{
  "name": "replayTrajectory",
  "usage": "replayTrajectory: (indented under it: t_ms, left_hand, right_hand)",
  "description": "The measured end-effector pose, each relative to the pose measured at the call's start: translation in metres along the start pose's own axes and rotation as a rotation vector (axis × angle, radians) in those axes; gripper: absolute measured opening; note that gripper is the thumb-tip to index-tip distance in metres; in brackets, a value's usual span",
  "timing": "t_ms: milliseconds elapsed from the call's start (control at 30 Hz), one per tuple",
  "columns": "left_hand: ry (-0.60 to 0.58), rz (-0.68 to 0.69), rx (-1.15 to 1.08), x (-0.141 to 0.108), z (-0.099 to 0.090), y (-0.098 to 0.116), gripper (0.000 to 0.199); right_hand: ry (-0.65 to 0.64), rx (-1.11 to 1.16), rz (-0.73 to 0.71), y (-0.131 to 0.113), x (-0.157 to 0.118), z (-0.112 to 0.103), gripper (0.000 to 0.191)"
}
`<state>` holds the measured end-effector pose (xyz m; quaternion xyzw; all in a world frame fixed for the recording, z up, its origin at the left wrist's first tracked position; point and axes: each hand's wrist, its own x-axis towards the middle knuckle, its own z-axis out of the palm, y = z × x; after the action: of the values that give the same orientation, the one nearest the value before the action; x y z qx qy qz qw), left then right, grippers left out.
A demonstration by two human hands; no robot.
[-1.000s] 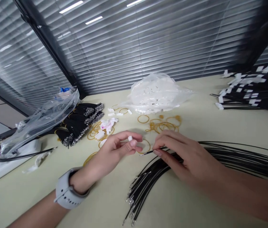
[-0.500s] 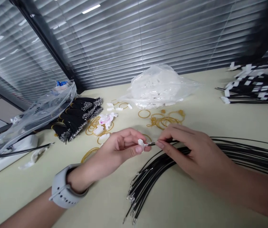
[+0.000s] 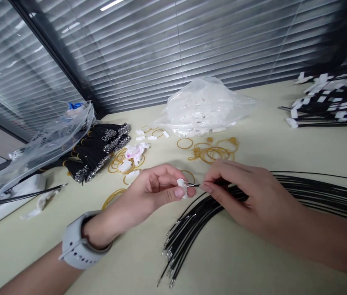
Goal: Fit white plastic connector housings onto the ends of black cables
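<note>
Head view — left hand (image 3: 153,191) pinches white piece (image 3: 181,187), right hand (image 3: 247,190) pinches black wire (image 3: 197,186) — crooked push could bend shiny tip (image 3: 190,185).

My left hand (image 3: 150,194) holds a connector (image 3: 182,188) over the bench (image 3: 253,262); to its right, my right hand (image 3: 247,192) holds a wire (image 3: 199,186) whose tip points left at it. Loose wires (image 3: 196,219) lie under my right hand, running off to the right, ends toward me. Beyond my hands sits a heap of rubber bands (image 3: 196,153), then a bag of small parts (image 3: 202,106), with blinds (image 3: 149,53) behind. A stack of cables (image 3: 324,98) occupies the far right. On the left lie bundled wires (image 3: 112,141), partly under a plastic cover (image 3: 47,139); a tissue (image 3: 136,151) rests just right of them.
</note>
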<state>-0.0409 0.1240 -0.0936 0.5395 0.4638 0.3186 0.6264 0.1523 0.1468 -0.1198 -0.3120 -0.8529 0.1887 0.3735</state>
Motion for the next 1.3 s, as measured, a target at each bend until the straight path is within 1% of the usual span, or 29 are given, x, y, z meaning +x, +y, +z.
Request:
replayTrajectory:
  t_ms: [133, 300, 433, 700, 833, 967, 1133, 1300]
  left_hand:
    - [0.008, 0.019, 0.021, 0.0, -0.0007, -0.0006, 0.009]
    - [0.004, 0.014, 0.031, 0.0011, 0.0004, 0.0017, 0.008]
    - [0.014, -0.001, 0.048, 0.0008, 0.002, 0.0029, 0.007]
    - [-0.016, 0.01, 0.045, -0.0001, 0.0012, 0.0023, 0.007]
    - [-0.022, 0.015, 0.059, -0.0008, 0.0011, 0.0025, 0.007]
    - [-0.024, 0.02, 0.049, -0.0011, 0.0013, 0.0027, 0.007]
    - [-0.028, 0.008, 0.072, -0.0005, 0.0015, 0.0037, 0.008]
    - [-0.028, -0.009, 0.047, -0.0016, 0.0025, 0.0036, 0.009]
  right_hand:
    - [-0.026, -0.054, -0.025, -0.0008, -0.0018, -0.0013, 0.013]
    - [-0.07, -0.049, 0.013, -0.0004, -0.0041, -0.0009, 0.013]
    - [-0.065, -0.023, 0.001, -0.0017, -0.0042, -0.0009, 0.011]
    - [-0.064, -0.037, 0.014, -0.0033, -0.0022, -0.0044, 0.012]
    - [-0.098, -0.038, -0.007, -0.0034, -0.0021, -0.0047, 0.013]
    - [-0.157, -0.035, 0.015, -0.005, -0.0024, -0.0047, 0.015]
    - [-0.095, -0.042, 0.027, -0.0039, -0.0034, -0.0027, 0.013]
    - [-0.107, -0.032, 0.003, -0.0026, -0.004, -0.0011, 0.012]
